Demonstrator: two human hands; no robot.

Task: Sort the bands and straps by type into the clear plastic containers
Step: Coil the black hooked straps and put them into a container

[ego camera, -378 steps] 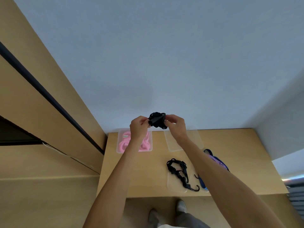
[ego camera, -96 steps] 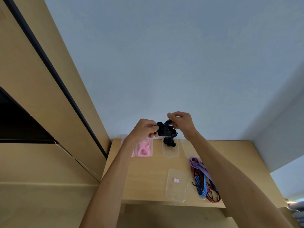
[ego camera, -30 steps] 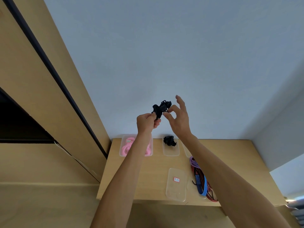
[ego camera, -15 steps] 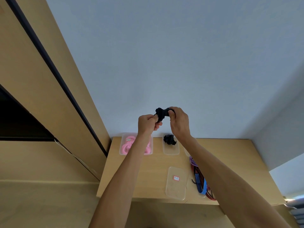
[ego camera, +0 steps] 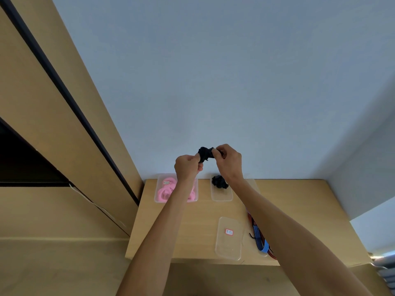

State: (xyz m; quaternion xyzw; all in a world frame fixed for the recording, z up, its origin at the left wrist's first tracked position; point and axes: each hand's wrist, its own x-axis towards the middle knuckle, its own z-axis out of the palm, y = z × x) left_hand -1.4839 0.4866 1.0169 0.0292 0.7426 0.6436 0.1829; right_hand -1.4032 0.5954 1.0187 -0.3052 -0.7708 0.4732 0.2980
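Note:
A bunched black strap [ego camera: 204, 153] hangs in the air above the far edge of the table, held from both sides. My left hand [ego camera: 187, 167] pinches its left end and my right hand [ego camera: 228, 160] grips its right end. Below them a clear container [ego camera: 222, 196] at the back of the table holds another black bundle [ego camera: 219, 181]. To its left, pink bands [ego camera: 165, 190] fill a second clear container [ego camera: 158, 197]. A blue strap [ego camera: 259, 238] and a red one lie in a pile at the right, partly hidden by my right forearm.
A clear lid or container [ego camera: 228, 238] with a small red label lies near the table's front edge. The wooden table [ego camera: 192, 227] stands against a pale wall, with a tall wooden cabinet [ego camera: 53, 124] close on the left.
My right hand, open beside the black strap a second ago, has closed on its right end. Both hands have come down slightly with the strap between them.

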